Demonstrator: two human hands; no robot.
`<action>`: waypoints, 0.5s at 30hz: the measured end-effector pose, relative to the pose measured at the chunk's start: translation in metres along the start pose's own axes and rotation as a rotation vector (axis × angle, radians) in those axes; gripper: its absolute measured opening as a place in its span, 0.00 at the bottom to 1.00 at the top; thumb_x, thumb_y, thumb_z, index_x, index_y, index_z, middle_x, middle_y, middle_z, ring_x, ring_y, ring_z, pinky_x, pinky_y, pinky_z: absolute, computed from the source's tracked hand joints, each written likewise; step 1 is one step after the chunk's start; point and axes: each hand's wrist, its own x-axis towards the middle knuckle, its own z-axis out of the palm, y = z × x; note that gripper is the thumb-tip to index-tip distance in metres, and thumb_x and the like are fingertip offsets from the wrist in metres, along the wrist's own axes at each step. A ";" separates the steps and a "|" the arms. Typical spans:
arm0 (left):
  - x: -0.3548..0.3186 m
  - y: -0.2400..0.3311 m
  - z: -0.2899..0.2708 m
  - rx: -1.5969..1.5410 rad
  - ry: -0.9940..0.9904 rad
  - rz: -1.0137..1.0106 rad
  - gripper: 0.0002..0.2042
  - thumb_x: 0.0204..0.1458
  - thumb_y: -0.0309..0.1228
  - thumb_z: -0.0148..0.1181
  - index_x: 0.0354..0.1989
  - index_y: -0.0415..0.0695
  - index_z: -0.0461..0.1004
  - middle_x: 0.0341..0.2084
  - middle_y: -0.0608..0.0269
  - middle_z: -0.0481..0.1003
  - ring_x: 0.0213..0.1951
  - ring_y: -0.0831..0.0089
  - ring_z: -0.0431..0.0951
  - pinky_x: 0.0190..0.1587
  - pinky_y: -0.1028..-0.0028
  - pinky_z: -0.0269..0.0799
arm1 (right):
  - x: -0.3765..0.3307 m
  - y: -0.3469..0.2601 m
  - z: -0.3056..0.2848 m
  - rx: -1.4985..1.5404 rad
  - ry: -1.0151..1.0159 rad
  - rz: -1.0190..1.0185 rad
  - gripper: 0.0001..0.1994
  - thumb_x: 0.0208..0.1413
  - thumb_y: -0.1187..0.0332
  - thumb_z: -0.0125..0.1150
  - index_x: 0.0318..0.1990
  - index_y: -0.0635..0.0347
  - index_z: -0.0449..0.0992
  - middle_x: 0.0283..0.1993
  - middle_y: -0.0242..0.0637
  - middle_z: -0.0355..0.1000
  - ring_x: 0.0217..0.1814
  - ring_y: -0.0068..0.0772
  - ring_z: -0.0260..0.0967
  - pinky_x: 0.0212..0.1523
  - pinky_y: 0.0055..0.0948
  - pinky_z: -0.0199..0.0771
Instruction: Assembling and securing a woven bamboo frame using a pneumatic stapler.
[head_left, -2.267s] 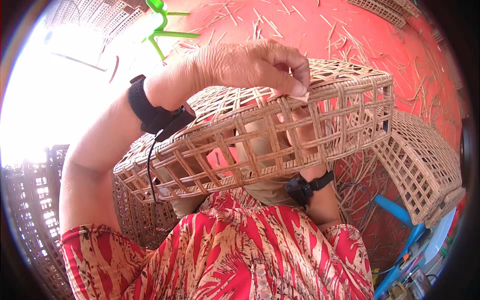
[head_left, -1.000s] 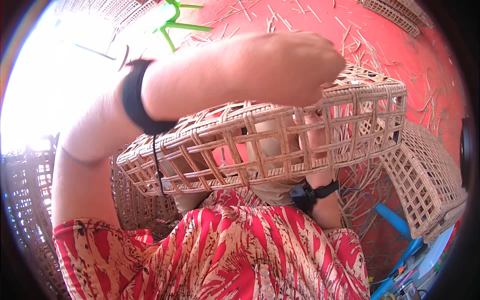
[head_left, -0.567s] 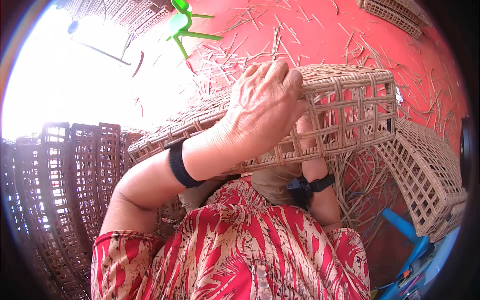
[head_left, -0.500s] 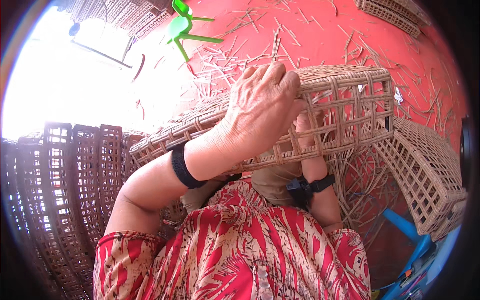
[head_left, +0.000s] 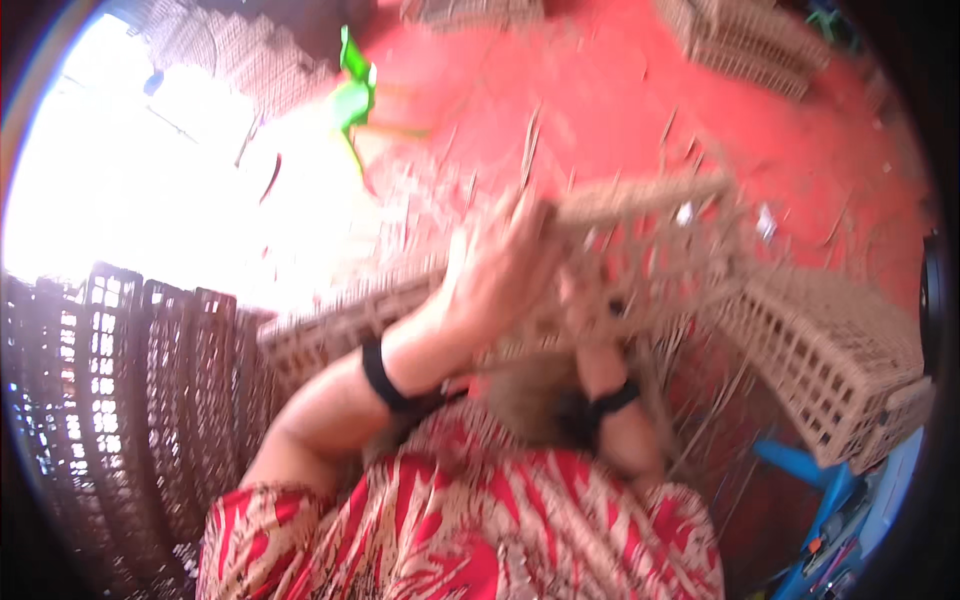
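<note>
2 hands, left (head_left: pixel 495 275) & right (head_left: pixel 580 310); 1 held woven basket (head_left: pixel 660 250); 1 finished basket (head_left: pixel 815 345); 1 green chair (head_left: pixel 352 95); 2 wristbands (head_left: pixel 378 372).

Motion blur; blown-out glare upper left

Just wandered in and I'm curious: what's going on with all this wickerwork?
A person in a red patterned top is handling a woven basket held up over the lap. The left hand lies over its top rim, while the right hand reaches up at its underside, mostly hidden. The picture is blurred. Similar baskets lie on the red floor, strewn with loose cane strips, beside a green plastic chair.
</note>
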 end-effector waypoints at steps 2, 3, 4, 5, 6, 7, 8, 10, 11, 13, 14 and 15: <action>-0.003 -0.006 0.016 -0.037 -0.030 0.050 0.11 0.52 0.31 0.60 0.40 0.40 0.69 0.32 0.49 0.73 0.36 0.50 0.76 0.37 0.58 0.71 | 0.004 -0.015 -0.006 -0.021 -0.030 -0.136 0.10 0.56 0.67 0.63 0.44 0.57 0.73 0.35 0.30 0.73 0.32 0.16 0.68 0.27 0.17 0.65; 0.001 -0.013 0.026 -0.131 -0.027 -0.152 0.11 0.52 0.31 0.60 0.40 0.40 0.69 0.31 0.49 0.73 0.36 0.51 0.76 0.37 0.59 0.72 | 0.014 -0.009 -0.002 -0.024 -0.070 -0.198 0.10 0.56 0.67 0.63 0.44 0.57 0.73 0.35 0.30 0.73 0.32 0.16 0.68 0.27 0.17 0.65; 0.003 -0.012 0.029 -0.204 -0.022 -0.164 0.12 0.51 0.31 0.60 0.40 0.40 0.69 0.31 0.49 0.73 0.37 0.51 0.76 0.38 0.59 0.72 | 0.008 0.004 0.002 -0.029 -0.095 -0.244 0.10 0.56 0.67 0.63 0.44 0.57 0.73 0.35 0.30 0.73 0.32 0.16 0.68 0.27 0.18 0.65; -0.002 -0.007 0.023 -0.166 -0.037 -0.161 0.12 0.49 0.30 0.61 0.41 0.40 0.70 0.32 0.50 0.74 0.38 0.51 0.76 0.39 0.58 0.71 | -0.006 0.017 0.011 -0.022 -0.115 -0.247 0.10 0.56 0.67 0.63 0.44 0.57 0.73 0.35 0.30 0.73 0.32 0.16 0.68 0.27 0.18 0.65; 0.001 -0.004 0.019 -0.169 0.006 -0.127 0.12 0.49 0.30 0.61 0.41 0.40 0.70 0.32 0.50 0.74 0.38 0.51 0.76 0.39 0.58 0.71 | -0.005 0.022 0.013 -0.017 -0.132 -0.246 0.10 0.56 0.67 0.63 0.44 0.57 0.73 0.35 0.30 0.73 0.32 0.16 0.68 0.27 0.18 0.65; -0.001 -0.003 0.017 -0.136 0.005 -0.095 0.13 0.48 0.30 0.61 0.41 0.41 0.70 0.33 0.51 0.74 0.39 0.52 0.76 0.39 0.58 0.71 | -0.004 0.018 0.016 -0.010 -0.134 -0.227 0.10 0.56 0.67 0.63 0.44 0.57 0.73 0.35 0.30 0.73 0.32 0.16 0.68 0.27 0.18 0.65; -0.003 -0.004 0.018 -0.104 0.001 -0.068 0.13 0.47 0.30 0.61 0.41 0.41 0.70 0.33 0.52 0.74 0.39 0.52 0.76 0.40 0.58 0.71 | 0.001 0.014 0.021 -0.004 -0.133 -0.203 0.10 0.56 0.67 0.63 0.44 0.57 0.73 0.35 0.30 0.73 0.32 0.16 0.68 0.27 0.18 0.65; -0.005 -0.006 0.019 -0.112 0.014 -0.038 0.14 0.47 0.30 0.60 0.41 0.41 0.70 0.33 0.54 0.75 0.40 0.53 0.76 0.40 0.58 0.70 | -0.009 0.017 0.015 0.011 -0.113 -0.146 0.10 0.56 0.67 0.63 0.44 0.57 0.73 0.35 0.30 0.73 0.32 0.17 0.68 0.27 0.18 0.65; -0.003 -0.004 0.019 -0.098 0.024 -0.037 0.13 0.47 0.30 0.59 0.41 0.41 0.70 0.33 0.54 0.75 0.39 0.52 0.76 0.40 0.57 0.70 | -0.001 0.014 0.020 0.018 -0.097 -0.115 0.10 0.56 0.67 0.63 0.44 0.57 0.73 0.35 0.30 0.73 0.32 0.17 0.68 0.27 0.18 0.65; -0.002 -0.003 0.020 -0.101 0.041 -0.029 0.13 0.47 0.30 0.59 0.41 0.41 0.71 0.33 0.54 0.75 0.39 0.52 0.76 0.39 0.57 0.70 | -0.014 0.016 0.003 0.036 -0.061 -0.049 0.10 0.56 0.66 0.63 0.44 0.57 0.74 0.35 0.30 0.73 0.32 0.17 0.68 0.27 0.18 0.65; -0.003 -0.005 0.022 -0.094 0.050 -0.021 0.12 0.48 0.29 0.58 0.41 0.42 0.71 0.33 0.54 0.75 0.39 0.52 0.75 0.39 0.57 0.70 | -0.018 0.016 0.000 0.048 -0.046 -0.014 0.10 0.56 0.66 0.63 0.44 0.57 0.74 0.35 0.30 0.73 0.32 0.17 0.68 0.27 0.18 0.65; -0.003 -0.005 0.024 -0.085 0.057 -0.014 0.11 0.48 0.29 0.57 0.41 0.42 0.71 0.33 0.54 0.75 0.39 0.52 0.75 0.39 0.56 0.70 | -0.020 0.017 -0.003 0.061 -0.031 0.022 0.10 0.56 0.66 0.63 0.44 0.57 0.74 0.35 0.30 0.73 0.32 0.17 0.68 0.28 0.19 0.65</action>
